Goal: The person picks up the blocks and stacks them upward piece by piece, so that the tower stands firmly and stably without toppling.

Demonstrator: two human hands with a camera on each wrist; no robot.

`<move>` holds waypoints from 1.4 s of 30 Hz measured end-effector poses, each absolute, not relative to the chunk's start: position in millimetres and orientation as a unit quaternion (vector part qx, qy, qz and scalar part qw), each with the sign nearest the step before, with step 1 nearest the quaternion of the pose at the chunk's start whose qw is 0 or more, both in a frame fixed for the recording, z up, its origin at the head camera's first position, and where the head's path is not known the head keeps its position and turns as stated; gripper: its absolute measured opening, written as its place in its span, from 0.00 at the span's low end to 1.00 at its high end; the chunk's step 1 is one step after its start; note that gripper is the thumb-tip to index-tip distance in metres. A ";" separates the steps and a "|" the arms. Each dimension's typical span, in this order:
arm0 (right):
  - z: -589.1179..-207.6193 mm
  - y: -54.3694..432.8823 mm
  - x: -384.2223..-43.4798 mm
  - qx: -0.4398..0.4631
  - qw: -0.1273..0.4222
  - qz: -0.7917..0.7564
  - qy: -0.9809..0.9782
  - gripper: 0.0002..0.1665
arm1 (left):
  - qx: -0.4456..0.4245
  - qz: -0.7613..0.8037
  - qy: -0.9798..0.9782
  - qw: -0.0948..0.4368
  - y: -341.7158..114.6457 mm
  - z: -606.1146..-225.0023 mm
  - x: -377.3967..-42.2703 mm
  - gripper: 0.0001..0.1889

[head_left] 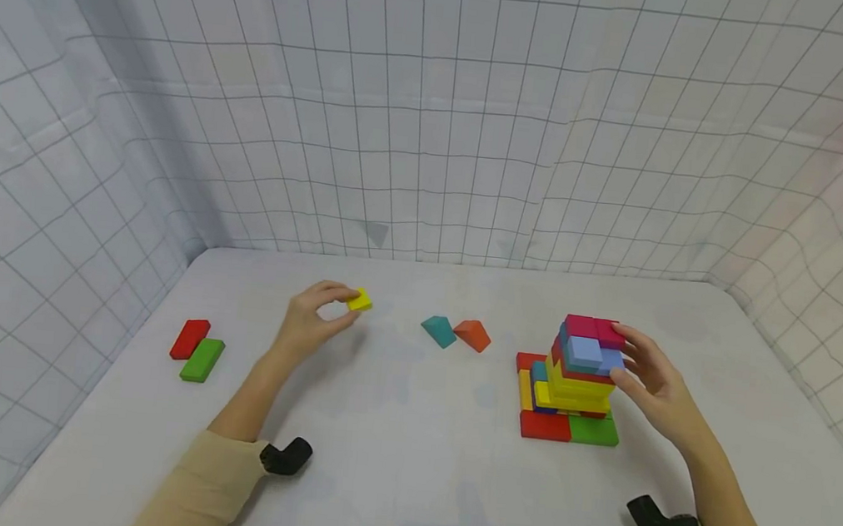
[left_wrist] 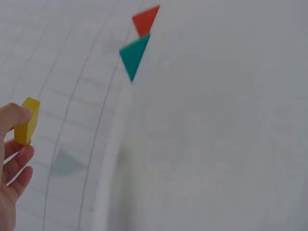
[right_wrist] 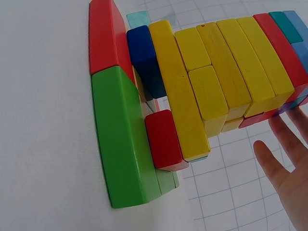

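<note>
A small yellow block [head_left: 360,300] is pinched between the thumb and fingers of my left hand [head_left: 309,320], raised over the table. In the left wrist view the yellow block [left_wrist: 29,122] stands on edge in the grip, the other fingers curving below it. On the right rises a stepped tower of coloured blocks [head_left: 578,385], with pink and light blue blocks on top. My right hand [head_left: 655,388] rests against the tower's upper right side, fingers spread and relaxed, a fingertip at the pink block [head_left: 608,334]. The right wrist view shows fingers [right_wrist: 284,134] beside the tower's upper layers.
A teal pointed block [head_left: 440,331] and an orange pointed block [head_left: 472,334] lie mid-table between the hands. Far left, a red block [head_left: 191,339] touches a green block [head_left: 202,360]. Grid-patterned white sheeting [head_left: 433,130] encloses the back and sides of the white table [head_left: 403,470].
</note>
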State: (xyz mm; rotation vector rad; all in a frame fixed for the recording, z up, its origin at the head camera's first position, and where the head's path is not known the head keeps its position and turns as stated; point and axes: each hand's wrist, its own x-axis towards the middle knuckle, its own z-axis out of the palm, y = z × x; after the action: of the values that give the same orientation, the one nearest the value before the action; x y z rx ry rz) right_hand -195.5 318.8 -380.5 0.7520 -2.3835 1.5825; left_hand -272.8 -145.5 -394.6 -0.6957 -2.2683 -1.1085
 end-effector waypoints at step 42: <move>-378.7 323.5 -198.9 0.330 0.088 0.516 -0.785 0.41 | -0.531 -0.290 -0.748 0.272 122.7 -345.5 -241.0 0.13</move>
State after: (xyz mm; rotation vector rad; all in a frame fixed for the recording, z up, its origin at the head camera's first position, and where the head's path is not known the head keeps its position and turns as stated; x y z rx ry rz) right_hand -198.9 323.5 -378.7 0.9825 -2.3380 1.5367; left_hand -241.0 122.7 -345.5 -1.4297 -2.0131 -0.7813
